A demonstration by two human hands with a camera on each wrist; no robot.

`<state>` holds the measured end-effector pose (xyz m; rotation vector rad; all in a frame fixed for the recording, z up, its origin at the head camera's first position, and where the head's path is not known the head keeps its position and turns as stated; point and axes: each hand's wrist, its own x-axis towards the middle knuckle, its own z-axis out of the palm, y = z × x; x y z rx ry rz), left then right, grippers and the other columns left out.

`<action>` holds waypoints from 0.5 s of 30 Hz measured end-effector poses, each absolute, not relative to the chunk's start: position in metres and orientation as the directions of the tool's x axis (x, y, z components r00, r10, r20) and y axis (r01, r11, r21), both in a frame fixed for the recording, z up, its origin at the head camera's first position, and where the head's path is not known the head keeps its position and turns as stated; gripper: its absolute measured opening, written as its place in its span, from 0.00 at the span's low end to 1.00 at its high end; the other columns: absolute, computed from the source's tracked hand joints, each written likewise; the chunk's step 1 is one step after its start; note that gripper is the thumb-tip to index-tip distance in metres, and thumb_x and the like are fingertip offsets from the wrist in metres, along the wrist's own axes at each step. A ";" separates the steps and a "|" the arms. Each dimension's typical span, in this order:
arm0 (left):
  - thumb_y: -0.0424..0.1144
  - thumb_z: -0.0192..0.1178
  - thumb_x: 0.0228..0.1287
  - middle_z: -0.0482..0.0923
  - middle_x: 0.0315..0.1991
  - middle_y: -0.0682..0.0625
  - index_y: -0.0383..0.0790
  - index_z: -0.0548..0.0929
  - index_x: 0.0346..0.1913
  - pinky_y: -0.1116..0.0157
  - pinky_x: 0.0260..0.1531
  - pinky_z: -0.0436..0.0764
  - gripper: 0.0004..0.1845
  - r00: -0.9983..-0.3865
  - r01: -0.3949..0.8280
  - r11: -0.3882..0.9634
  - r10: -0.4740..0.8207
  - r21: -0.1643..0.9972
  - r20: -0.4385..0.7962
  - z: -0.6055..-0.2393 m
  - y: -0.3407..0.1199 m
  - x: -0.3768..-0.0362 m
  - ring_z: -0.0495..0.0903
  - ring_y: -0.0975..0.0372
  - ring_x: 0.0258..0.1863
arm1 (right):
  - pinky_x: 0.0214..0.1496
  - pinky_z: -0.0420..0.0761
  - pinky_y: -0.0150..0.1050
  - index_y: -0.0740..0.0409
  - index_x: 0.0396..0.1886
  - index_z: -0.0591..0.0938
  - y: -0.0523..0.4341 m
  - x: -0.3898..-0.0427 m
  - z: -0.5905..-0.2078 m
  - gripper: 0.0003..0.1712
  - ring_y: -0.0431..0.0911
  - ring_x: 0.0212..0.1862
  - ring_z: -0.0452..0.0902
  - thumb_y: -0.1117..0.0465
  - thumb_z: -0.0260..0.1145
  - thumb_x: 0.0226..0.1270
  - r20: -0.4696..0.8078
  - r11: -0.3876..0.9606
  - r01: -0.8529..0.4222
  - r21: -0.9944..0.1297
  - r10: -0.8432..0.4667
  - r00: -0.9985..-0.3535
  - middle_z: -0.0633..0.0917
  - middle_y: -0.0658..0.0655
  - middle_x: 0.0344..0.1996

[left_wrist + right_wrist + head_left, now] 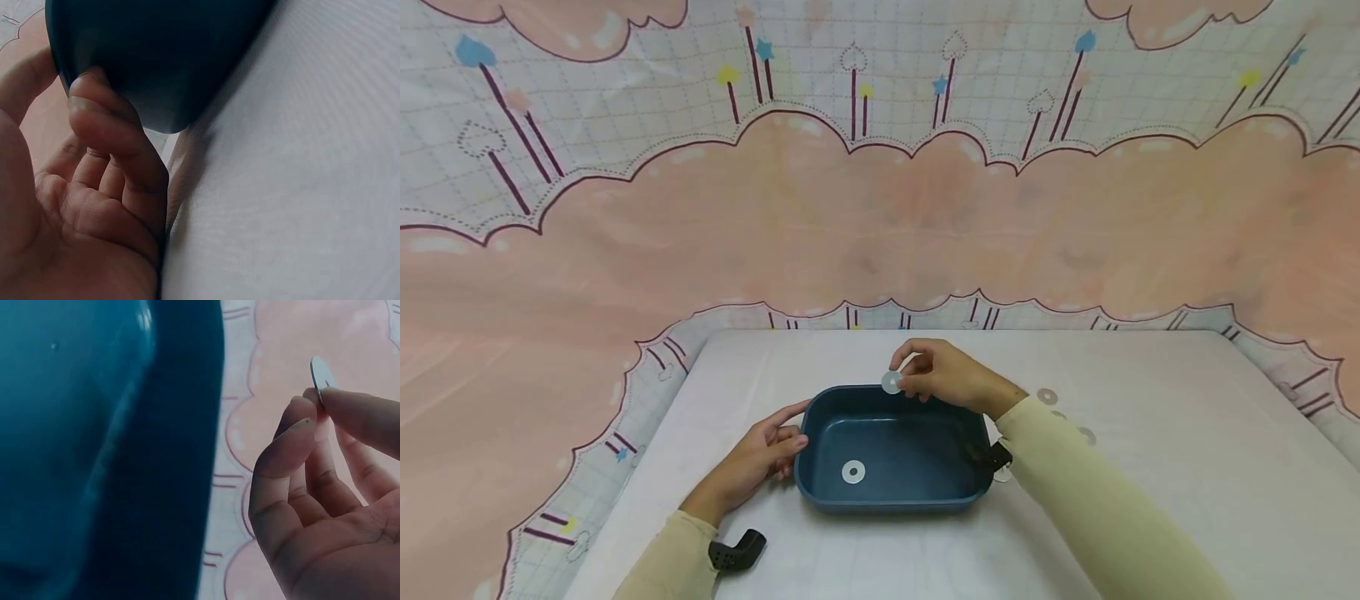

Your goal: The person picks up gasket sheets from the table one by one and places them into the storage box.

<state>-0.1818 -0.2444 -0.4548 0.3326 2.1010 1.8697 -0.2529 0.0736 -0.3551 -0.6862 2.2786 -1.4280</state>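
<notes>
Left hand (pixel 760 461) at the left wall of the blue tray (pixel 820 492), fingers relaxed and resting against its outer side, gripping nothing. One washer (pixel 853 472) flat on the tray floor, near the front wall. Right hand (pixel 943 377) above the tray's far rim, pinching a second washer (pixel 891 382) by its edge between thumb and fingertips, directly over the tray. Spare washers (pixel 1047 396) loose on the table (pixel 1150 500), toward its right edge.

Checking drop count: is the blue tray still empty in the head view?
No, one washer already lies flat on the floor of the blue tray, while the right hand pinches another washer above the far rim.
</notes>
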 end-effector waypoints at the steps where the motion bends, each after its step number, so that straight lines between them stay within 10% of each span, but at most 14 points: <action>1: 0.39 0.57 0.74 0.72 0.28 0.57 0.42 0.57 0.78 0.71 0.26 0.73 0.34 -0.926 -0.032 0.122 0.369 0.992 -0.075 -0.455 -0.244 -0.182 0.74 0.66 0.24 | 0.39 0.80 0.38 0.56 0.48 0.80 0.070 -0.254 -0.357 0.10 0.54 0.39 0.81 0.66 0.66 0.69 -0.056 0.369 -0.205 -0.907 -0.586 -0.809 0.86 0.62 0.38; 15: 0.40 0.57 0.74 0.71 0.29 0.57 0.43 0.56 0.78 0.70 0.27 0.74 0.35 -0.924 -0.042 0.131 0.372 0.990 -0.088 -0.456 -0.246 -0.184 0.73 0.65 0.25 | 0.39 0.81 0.39 0.57 0.43 0.84 0.029 -0.258 -0.384 0.07 0.46 0.33 0.80 0.66 0.69 0.65 -0.126 0.411 -0.194 -0.891 -0.634 -0.763 0.87 0.56 0.31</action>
